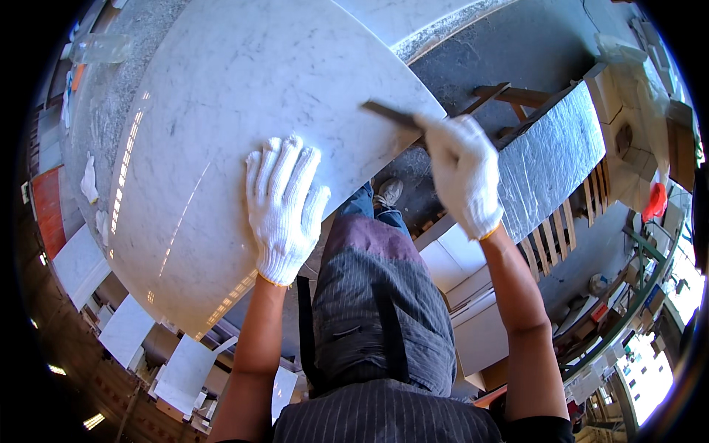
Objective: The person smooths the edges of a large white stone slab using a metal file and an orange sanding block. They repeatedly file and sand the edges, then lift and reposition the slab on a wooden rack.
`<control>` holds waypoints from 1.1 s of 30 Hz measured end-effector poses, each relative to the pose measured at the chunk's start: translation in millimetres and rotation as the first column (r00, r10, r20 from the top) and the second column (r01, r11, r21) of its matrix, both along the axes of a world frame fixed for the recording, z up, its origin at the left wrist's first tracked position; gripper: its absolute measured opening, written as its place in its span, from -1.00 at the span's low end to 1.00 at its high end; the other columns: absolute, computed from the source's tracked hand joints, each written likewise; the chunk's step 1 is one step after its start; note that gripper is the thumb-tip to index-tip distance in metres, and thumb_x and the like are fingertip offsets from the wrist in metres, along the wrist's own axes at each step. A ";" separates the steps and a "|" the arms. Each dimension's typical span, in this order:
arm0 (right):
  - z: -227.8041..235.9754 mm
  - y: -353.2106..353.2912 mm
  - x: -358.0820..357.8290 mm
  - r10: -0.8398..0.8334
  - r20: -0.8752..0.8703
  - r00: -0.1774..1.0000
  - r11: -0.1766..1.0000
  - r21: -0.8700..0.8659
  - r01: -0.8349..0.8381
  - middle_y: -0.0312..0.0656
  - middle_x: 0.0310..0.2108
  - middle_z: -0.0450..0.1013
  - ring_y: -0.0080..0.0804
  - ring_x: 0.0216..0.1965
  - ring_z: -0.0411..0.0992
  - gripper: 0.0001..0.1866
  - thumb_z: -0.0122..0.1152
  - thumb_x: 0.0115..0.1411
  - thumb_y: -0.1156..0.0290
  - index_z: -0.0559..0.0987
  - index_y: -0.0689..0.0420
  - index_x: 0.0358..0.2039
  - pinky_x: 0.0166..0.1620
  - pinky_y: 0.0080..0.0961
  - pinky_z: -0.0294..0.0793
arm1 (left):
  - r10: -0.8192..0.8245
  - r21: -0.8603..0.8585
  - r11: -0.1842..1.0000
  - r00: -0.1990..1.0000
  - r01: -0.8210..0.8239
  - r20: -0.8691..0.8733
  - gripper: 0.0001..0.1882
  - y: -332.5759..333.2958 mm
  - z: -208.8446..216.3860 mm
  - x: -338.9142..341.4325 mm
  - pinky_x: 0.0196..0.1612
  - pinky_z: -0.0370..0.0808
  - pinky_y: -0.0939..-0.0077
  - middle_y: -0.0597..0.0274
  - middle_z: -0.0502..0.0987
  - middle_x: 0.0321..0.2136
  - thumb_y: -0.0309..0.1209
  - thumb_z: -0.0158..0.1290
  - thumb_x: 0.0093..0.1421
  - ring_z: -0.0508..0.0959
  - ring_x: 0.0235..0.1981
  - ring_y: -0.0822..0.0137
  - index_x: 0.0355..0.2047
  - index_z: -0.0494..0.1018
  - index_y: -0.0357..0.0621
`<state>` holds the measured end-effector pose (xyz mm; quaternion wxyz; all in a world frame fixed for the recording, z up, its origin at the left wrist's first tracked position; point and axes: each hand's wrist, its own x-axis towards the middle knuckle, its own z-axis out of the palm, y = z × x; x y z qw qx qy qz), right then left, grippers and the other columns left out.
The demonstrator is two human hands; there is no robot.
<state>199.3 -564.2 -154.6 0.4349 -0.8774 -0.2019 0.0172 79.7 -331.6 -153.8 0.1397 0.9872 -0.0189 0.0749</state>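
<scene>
A large polished white slab with grey veins (pixel 244 66), marble-like, spreads in front of me. My left hand (pixel 284 203), in a white knitted glove, lies flat on it near the edge closest to me, fingers stretched out. My right hand (pixel 464 173), gloved the same way, is closed around a dark, flat, file-like tool (pixel 391 114). The tool points left over the slab's right-hand corner. Blur and the glove hide its exact kind, and I cannot tell whether it touches the stone.
To the right stands a plastic-wrapped stack (pixel 554 162) beside wooden slats (pixel 550 240). A second pale slab (pixel 413 18) lies beyond the first. A clear plastic bottle (pixel 100 49) and a white glove (pixel 89 179) rest at the left. My shoe (pixel 389 192) shows below the slab's edge.
</scene>
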 end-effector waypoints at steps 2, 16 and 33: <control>-0.5 -1.6 15.7 -0.135 0.026 0.990 0.989 -0.053 0.136 -0.10 -0.51 0.42 -0.26 -0.52 0.43 -0.70 0.14 0.12 0.66 0.66 0.15 -0.15 -0.42 -0.40 0.43 | 0.000 0.000 1.000 1.000 0.000 0.000 -0.56 0.0 0.7 1.2 0.36 0.08 -0.04 0.06 0.39 0.19 -0.24 0.03 0.28 0.27 0.28 -0.03 0.11 0.46 -0.15; -1.5 4.3 -34.4 0.063 -0.191 0.980 0.996 0.071 -0.050 -0.13 -0.47 0.45 -0.36 -0.46 0.43 -0.70 0.10 0.18 0.65 0.64 0.15 -0.10 -0.42 -0.48 0.41 | 0.058 -0.214 0.976 0.993 -0.034 0.106 -0.66 -2.1 3.4 -7.8 0.29 0.22 0.08 0.06 0.48 0.02 -0.47 0.11 0.19 0.39 0.16 0.07 -0.01 0.49 -0.22; 35.7 -0.9 -89.2 0.135 -0.679 0.722 0.961 0.266 0.071 -0.02 -0.25 0.57 -0.23 -0.19 0.56 -0.52 0.26 0.16 0.54 0.48 0.24 0.13 -0.07 -0.41 0.51 | -0.108 -0.756 0.099 0.748 -0.647 -0.654 -0.80 -63.9 41.4 -12.9 -0.37 0.56 0.56 0.14 0.60 -0.41 -0.43 0.09 0.29 0.63 -0.41 0.44 -0.22 0.50 -0.38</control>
